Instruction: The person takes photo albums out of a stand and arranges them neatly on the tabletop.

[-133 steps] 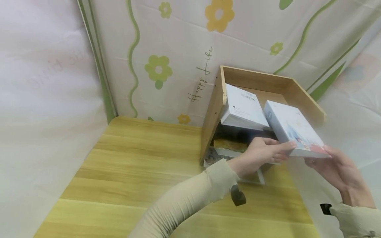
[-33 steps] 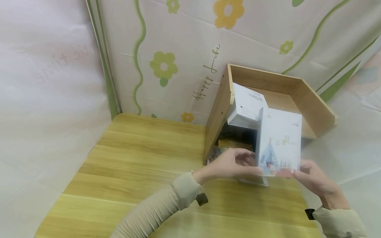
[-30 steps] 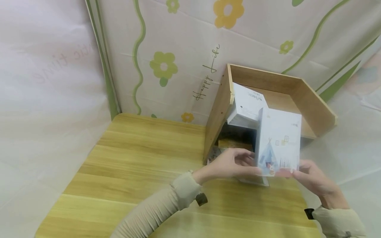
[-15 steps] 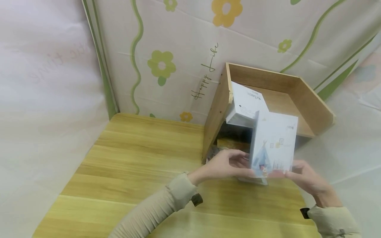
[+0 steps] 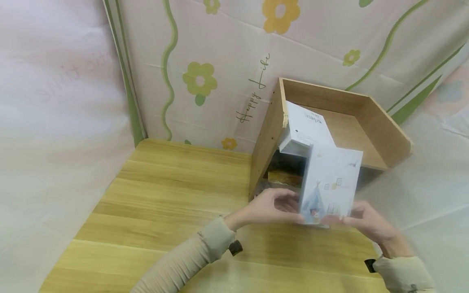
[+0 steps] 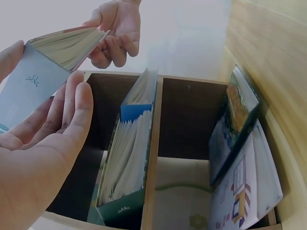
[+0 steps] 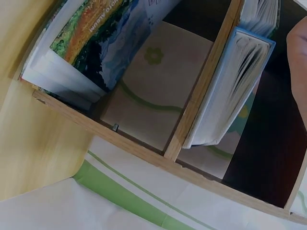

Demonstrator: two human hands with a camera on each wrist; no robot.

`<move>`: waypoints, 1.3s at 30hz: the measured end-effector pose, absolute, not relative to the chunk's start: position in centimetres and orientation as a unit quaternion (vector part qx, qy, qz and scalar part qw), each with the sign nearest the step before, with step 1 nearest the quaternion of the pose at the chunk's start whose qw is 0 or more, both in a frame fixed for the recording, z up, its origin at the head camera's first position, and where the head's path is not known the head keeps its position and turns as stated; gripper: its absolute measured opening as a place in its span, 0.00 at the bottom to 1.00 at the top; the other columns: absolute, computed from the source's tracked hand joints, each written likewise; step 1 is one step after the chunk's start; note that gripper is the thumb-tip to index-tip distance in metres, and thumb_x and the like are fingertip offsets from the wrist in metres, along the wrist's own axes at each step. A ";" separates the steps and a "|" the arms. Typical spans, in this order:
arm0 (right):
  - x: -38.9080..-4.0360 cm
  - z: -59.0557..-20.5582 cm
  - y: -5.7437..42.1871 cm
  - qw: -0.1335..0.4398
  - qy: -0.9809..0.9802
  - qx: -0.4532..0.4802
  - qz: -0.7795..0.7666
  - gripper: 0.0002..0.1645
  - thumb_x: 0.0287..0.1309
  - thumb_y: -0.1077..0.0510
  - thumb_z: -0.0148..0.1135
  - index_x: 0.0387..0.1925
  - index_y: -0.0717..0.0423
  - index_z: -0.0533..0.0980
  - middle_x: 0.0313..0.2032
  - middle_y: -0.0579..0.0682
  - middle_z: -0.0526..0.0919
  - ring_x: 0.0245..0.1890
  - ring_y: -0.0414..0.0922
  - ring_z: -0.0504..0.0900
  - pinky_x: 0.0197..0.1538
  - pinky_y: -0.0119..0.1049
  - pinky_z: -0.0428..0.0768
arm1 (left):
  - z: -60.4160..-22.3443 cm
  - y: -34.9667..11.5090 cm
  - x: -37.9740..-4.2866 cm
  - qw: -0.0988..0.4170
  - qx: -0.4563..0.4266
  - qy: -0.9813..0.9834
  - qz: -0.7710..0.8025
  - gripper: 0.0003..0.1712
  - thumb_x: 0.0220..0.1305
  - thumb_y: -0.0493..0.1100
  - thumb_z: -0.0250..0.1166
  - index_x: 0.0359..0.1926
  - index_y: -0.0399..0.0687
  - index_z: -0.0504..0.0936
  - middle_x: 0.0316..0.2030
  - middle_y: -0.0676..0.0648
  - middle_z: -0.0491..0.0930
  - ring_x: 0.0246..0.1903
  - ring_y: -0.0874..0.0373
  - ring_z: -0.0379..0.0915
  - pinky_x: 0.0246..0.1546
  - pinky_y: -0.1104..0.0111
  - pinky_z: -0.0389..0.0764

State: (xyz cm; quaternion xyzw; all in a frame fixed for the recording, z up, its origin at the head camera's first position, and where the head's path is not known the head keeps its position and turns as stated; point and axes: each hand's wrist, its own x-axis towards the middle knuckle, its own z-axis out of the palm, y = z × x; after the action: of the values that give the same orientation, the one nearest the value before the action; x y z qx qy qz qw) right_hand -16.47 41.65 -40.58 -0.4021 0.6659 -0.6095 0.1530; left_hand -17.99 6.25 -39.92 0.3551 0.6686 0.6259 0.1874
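In the head view, both hands hold a white photo album (image 5: 331,183) with a blue tent on its cover, in front of the wooden shelf. My left hand (image 5: 269,206) grips its lower left side, thumb at the front and fingers behind the spine. My right hand (image 5: 371,224) pinches the lower right corner. In the left wrist view the album's pale blue spine (image 6: 33,79) lies between left thumb and fingers, and the pages' edge faces up. Part of a hand (image 7: 298,67) shows at the right wrist view's edge; the held album is outside that view.
The wooden shelf (image 5: 265,136) stands at the table's (image 5: 161,195) right side. Another white album (image 5: 309,124) leans in its top tray. Lower compartments hold a green album (image 6: 124,163), a blue-edged album (image 7: 235,86) and a landscape-covered photo album (image 7: 112,43). A patterned curtain hangs behind.
The photo album, first tilted over the top tray's front, has been turned cover toward me. Both hands have since moved it left and lower, keeping their hold. The other white album stays put.
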 end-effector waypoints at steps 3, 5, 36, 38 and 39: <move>-16.4 -40.8 41.2 0.144 0.676 -0.396 -0.605 0.30 0.52 0.87 0.44 0.55 0.74 0.74 0.54 0.65 0.79 0.57 0.51 0.75 0.58 0.37 0.74 | -40.1 5.9 -18.0 0.184 0.356 0.669 0.626 0.36 0.55 0.49 0.76 0.62 0.41 0.74 0.42 0.56 0.82 0.41 0.66 0.80 0.45 0.73 0.80; -16.4 -41.0 41.0 0.140 0.681 -0.392 -0.602 0.30 0.52 0.87 0.44 0.55 0.73 0.75 0.54 0.64 0.79 0.57 0.50 0.75 0.59 0.37 0.73 | -40.3 5.6 -18.0 0.182 0.358 0.669 0.626 0.36 0.55 0.49 0.76 0.62 0.40 0.74 0.42 0.55 0.82 0.41 0.65 0.80 0.45 0.73 0.81; -16.2 -43.1 37.1 0.139 0.735 -0.363 -0.555 0.23 0.56 0.81 0.53 0.50 0.65 0.80 0.46 0.63 0.83 0.46 0.53 0.82 0.49 0.41 0.80 | -44.1 2.2 -18.2 0.193 0.354 0.661 0.633 0.35 0.56 0.45 0.76 0.62 0.40 0.74 0.45 0.54 0.81 0.46 0.56 0.80 0.49 0.65 0.80; -16.3 -43.2 36.9 0.137 0.738 -0.363 -0.552 0.23 0.56 0.81 0.54 0.49 0.64 0.81 0.45 0.62 0.84 0.44 0.53 0.83 0.48 0.41 0.81 | -44.2 2.1 -18.2 0.195 0.353 0.660 0.634 0.34 0.56 0.45 0.76 0.61 0.40 0.74 0.45 0.53 0.81 0.45 0.58 0.80 0.49 0.65 0.80; -16.3 -43.2 36.8 0.136 0.738 -0.366 -0.550 0.23 0.56 0.81 0.54 0.49 0.64 0.81 0.45 0.63 0.84 0.44 0.53 0.83 0.48 0.41 0.81 | -44.2 2.0 -18.3 0.196 0.352 0.660 0.634 0.34 0.56 0.45 0.75 0.61 0.40 0.74 0.45 0.53 0.81 0.45 0.58 0.80 0.49 0.65 0.80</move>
State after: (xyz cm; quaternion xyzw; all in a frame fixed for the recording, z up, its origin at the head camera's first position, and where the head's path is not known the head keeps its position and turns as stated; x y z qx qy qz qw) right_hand -16.31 36.85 -43.21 -0.3662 0.7383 -0.5498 0.1361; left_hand -18.26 2.03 -44.19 0.3520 0.6600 0.6342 0.1957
